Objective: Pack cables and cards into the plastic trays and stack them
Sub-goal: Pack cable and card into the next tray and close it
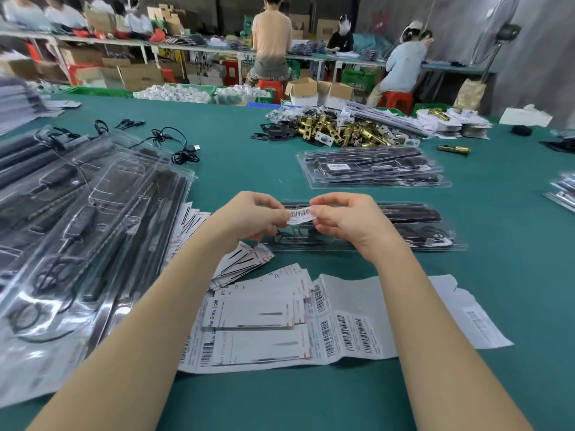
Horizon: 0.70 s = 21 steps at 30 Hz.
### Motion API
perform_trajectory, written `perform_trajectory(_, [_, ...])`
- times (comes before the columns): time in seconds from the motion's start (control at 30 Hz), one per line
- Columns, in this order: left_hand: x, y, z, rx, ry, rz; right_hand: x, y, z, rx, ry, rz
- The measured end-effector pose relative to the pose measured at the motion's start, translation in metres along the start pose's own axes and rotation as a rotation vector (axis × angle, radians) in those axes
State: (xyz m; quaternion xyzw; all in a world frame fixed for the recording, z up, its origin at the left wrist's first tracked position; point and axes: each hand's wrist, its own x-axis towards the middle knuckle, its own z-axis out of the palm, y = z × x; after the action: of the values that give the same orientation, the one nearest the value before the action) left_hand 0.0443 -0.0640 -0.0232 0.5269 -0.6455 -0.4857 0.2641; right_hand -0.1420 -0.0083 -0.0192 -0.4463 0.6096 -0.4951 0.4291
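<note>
Left hand (253,217) and right hand (343,219) each pinch an end of the barcode label (300,215) above the packed tray (435,231) (cable inside); risk: label sticks to fingers or lands crooked.

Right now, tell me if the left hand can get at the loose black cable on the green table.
Probably not without first letting go: the left hand is pinching the barcode label together with the right hand. The loose black cable lies farther out to the left, with only open green table between.
</note>
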Motion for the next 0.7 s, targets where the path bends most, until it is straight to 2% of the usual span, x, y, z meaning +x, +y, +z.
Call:
perform_trajectory(0.33, [-0.001,0.007,0.011,0.254,0.127,0.028,-0.003,0.000,0.002,-0.440,0.096,-0.073])
perform_trajectory(0.7, [-0.003,0.009,0.018,0.390,0.208,0.089,-0.004,-0.001,0.016,-0.648,0.141,-0.141])
